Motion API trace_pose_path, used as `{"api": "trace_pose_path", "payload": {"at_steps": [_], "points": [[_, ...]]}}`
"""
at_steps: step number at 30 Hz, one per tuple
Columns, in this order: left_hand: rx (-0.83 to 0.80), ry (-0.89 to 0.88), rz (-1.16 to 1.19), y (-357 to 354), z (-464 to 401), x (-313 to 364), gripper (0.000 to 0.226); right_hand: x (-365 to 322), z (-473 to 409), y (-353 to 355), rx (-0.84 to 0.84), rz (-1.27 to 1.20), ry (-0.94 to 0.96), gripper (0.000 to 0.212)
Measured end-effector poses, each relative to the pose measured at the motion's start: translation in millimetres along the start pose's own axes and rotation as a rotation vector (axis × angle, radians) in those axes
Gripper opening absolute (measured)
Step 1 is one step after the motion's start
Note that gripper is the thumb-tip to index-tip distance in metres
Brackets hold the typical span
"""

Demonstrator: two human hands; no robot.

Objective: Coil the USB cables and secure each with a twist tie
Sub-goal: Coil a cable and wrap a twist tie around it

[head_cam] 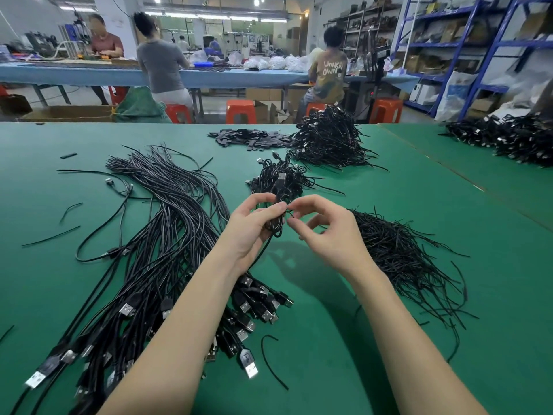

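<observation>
Mid-frame, the left hand (254, 226) has its grip wrapped round a small coiled USB cable (276, 224), held up just above the green table (389, 235). The right hand (321, 229) is right beside it, grip pinching a thin black twist tie (289, 211) at the coil's top edge. Lower left of the frame is a big bundle of loose cables (167, 235) with their USB plugs fanned toward the bottom. A heap of twist ties (401, 253) sits right of the hands. Finished coils (278, 178) lie just above the hands, with a bigger pile (329, 139) further up.
</observation>
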State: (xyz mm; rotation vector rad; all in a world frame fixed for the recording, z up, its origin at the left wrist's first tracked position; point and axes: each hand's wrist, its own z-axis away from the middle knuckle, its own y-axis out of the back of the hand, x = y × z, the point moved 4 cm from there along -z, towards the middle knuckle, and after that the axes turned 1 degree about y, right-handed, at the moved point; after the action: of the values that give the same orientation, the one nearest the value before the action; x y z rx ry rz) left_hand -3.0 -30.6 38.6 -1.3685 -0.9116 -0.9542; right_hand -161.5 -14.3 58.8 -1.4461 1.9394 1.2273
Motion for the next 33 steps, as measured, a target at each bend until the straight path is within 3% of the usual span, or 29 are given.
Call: {"api": "trace_pose_path", "payload": {"at_steps": [3, 6, 8, 11, 14, 18, 22, 25, 27, 30, 33], "points": [[0.004, 0.041, 0.003, -0.5, -0.4, -2.7, 0.016, 3.7, 0.3, 3.9, 0.027, 0.107, 0.077, 0.012], [-0.014, 0.062, -0.008, -1.1, 1.1, -5.3, 0.016, 11.7, 0.7, 6.3, 0.029, 0.056, 0.018, 0.005], [-0.038, 0.029, -0.066, -2.8, 3.1, -5.9, 0.014, 19.2, 0.9, 6.9, 0.025, -0.169, -0.134, 0.003], [-0.018, -0.085, -0.218, -8.1, 6.6, -6.7, 0.013, 28.5, 5.3, -3.2, -0.035, -0.594, -0.515, 0.013], [0.011, -0.198, -0.363, -12.5, 7.4, -4.5, 0.015, 38.9, 11.2, -17.2, 0.034, -0.88, -0.778, 0.013], [-0.119, -0.089, -0.435, -10.2, 0.9, -9.9, 0.031, 44.6, 13.6, -20.8, 0.154, -0.696, -0.708, 0.014], [0.204, -0.192, -0.311, -1.3, -24.6, -1.9, 0.023, 44.1, 17.9, -29.2, 0.2, -0.495, -0.634, 0.024], [0.443, -0.267, -0.423, -1.0, -53.7, 13.8, 0.022, 40.3, 20.6, -37.7, 0.131, -0.194, -0.499, 0.027], [0.511, -0.281, -0.409, -4.8, -78.0, 24.7, 0.022, 39.6, 21.4, -40.3, 0.089, -0.145, -0.479, 0.029], [0.509, -0.26, -0.512, -12.2, -115.5, 36.9, 0.012, 41.2, 20.5, -39.6, 0.101, -0.169, -0.49, 0.031], [0.379, -0.149, -0.822, -12.6, -145.3, 27.8, 0.028, 42.8, 20.1, -41.2, 0.096, -0.161, -0.484, 0.032]]}}
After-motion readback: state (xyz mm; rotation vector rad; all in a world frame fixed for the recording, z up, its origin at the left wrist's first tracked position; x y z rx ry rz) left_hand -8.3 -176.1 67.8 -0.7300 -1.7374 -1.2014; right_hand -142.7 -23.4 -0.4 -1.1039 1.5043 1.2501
